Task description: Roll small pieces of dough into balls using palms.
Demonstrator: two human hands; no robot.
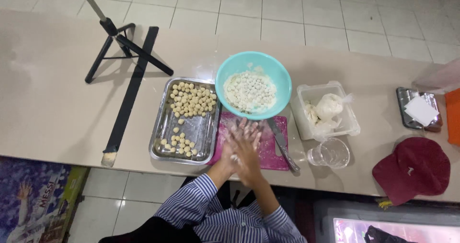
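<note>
Over the pink board [268, 149], your left hand [235, 145] and right hand [247, 152] press flat together, fingers straight and closed palm to palm, apparently rolling a bit of dough; the piece itself is hidden between them. Keep the pressure light and even so it rounds, judging by the balls in the teal bowl [282, 75] and steel tray [165, 133] just beside the board on the worktop [57, 113].

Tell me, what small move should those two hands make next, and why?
Probably drop the piece into the teal bowl. The left hand and right hand are pressed palm to palm over the pink cutting board, apparently rolling, and the bowl already holds similar floured white balls.
</note>
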